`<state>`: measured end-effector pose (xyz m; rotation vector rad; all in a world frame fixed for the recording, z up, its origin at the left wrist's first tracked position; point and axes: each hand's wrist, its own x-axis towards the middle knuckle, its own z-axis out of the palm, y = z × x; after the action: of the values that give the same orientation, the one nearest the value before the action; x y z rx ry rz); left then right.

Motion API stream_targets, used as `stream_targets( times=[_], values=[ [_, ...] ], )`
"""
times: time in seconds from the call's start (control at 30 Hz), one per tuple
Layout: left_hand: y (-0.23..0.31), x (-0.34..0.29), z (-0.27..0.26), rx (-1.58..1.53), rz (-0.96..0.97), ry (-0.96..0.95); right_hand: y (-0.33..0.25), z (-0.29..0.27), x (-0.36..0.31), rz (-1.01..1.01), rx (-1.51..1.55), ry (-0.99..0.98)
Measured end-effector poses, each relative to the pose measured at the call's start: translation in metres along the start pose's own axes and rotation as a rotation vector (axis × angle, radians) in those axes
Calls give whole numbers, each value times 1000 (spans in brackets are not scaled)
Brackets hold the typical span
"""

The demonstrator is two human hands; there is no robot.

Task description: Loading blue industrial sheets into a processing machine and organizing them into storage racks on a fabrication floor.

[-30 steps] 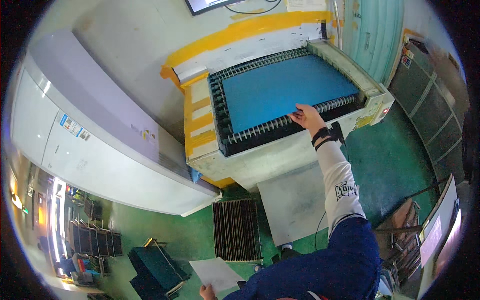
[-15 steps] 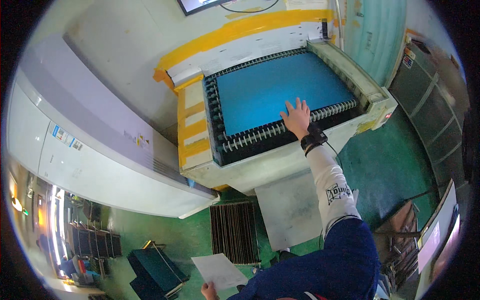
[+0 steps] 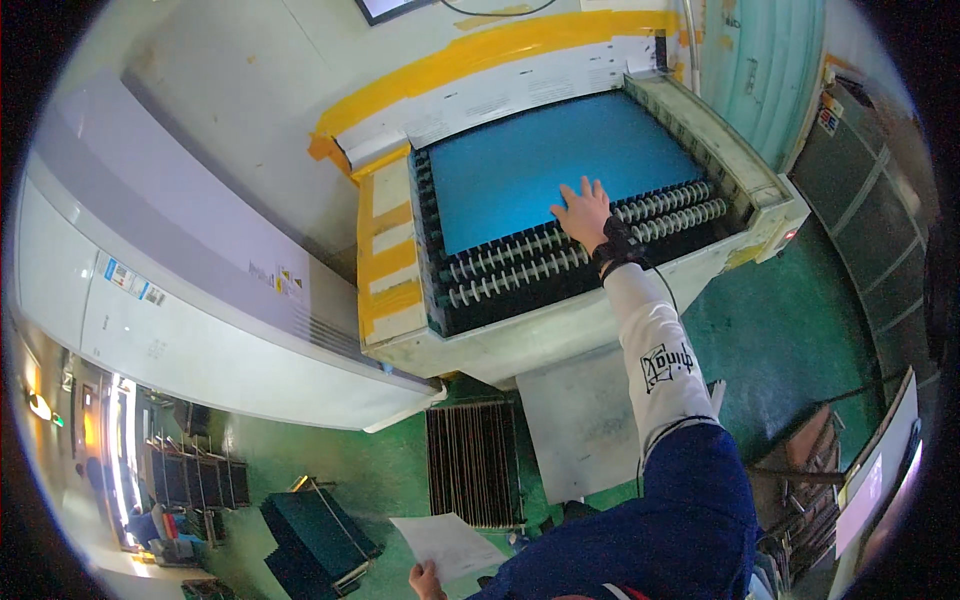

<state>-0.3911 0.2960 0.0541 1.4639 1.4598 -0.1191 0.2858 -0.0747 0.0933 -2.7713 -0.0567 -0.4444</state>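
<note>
A flat blue sheet lies on the roller bed of a pale machine. My right hand rests at the sheet's near edge with its fingers spread, wrist strapped with a black band carrying a small device and cable. Between the sheet and the machine's front wall, rows of white ringed rollers are exposed. Low in the picture, my left hand pinches the corner of a white sheet, which hangs away from the machine.
Yellow tape covers parts of the machine frame. A tall white cabinet stands at left. On the green floor are a slatted rack, a grey board leaning by the machine, and dark panels. Grey panels stand at right.
The blue sheet has slid farther away over the rollers, uncovering another roller row on the near side. My right hand has moved forward and slightly left with it. My left hand still holds the white sheet.
</note>
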Motion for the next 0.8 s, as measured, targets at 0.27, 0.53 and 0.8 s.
stream_targets(
  times=[0.27,0.53,0.8],
  values=[
    [-9,37,10,-57,292,-72,0,11,3,-61,-29,126],
    [21,33,27,-57,503,-386,-29,-44,-101,-269,474,295],
    [70,-33,72,-312,461,-785,-12,-66,-371,139,1024,-222]
  ],
)
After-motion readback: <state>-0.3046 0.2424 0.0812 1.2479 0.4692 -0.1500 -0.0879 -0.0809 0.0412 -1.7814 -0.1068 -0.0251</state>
